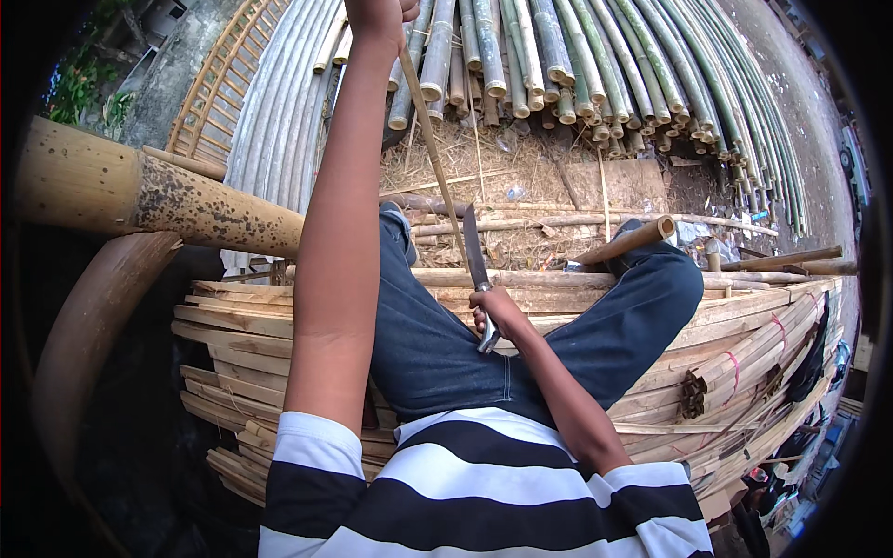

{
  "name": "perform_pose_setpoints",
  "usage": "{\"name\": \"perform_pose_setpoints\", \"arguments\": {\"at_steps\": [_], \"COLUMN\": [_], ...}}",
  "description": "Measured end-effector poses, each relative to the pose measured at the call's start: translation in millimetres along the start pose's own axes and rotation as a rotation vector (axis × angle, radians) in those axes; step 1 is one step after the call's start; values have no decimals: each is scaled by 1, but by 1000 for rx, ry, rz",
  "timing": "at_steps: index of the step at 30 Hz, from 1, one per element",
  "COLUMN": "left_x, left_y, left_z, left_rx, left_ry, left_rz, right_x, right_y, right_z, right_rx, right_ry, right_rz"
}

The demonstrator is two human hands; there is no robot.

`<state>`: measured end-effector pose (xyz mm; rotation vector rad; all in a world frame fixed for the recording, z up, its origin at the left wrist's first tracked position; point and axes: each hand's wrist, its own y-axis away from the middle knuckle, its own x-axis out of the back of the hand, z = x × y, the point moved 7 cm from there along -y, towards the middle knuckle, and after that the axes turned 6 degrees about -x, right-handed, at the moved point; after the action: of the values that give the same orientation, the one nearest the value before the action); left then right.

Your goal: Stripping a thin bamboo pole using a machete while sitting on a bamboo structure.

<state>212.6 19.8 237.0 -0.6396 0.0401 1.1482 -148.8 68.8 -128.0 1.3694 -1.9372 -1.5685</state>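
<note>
My left arm reaches far forward, and my left hand (379, 19) is partly cut off by the top edge. Its fingers are closed round the upper end of a long thin bamboo strip (432, 139), which slants down towards my lap. Over my lap, my right hand (499, 314) grips the handle of a large knife (475, 253). The blade points up and away from me, its tip close to the strip's lower part. Whether blade and strip touch, I cannot tell. The strip's lower end is near my right hand.
I sit on stacked split bamboo slats (251, 325). Bamboo poles (521, 56) lie piled ahead, beside corrugated sheets (288, 102). A thick bamboo pole (93, 181) juts in at left. A cut pole (628, 242) rests by my right foot. Tied slat bundles (744, 367) lie at right.
</note>
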Motion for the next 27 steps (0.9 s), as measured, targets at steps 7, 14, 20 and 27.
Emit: {"name": "perform_pose_setpoints", "arguments": {"at_steps": [7,14,20,27], "left_x": [-14,13,28,-10], "left_y": [1,-3,-8,4], "left_z": [-9,1,-1,-3], "left_rx": [27,-44,-1,131], "left_ry": [14,-51,2,272], "left_rz": [-25,45,64,-123], "right_x": [-75,-54,-33,-92], "right_y": [104,43,31,96], "right_z": [-156,-77,-26,-169], "right_rx": [346,181,30,378], "right_ry": [39,-39,-107,-60], "right_rz": [-169,-73,-45,-263]}}
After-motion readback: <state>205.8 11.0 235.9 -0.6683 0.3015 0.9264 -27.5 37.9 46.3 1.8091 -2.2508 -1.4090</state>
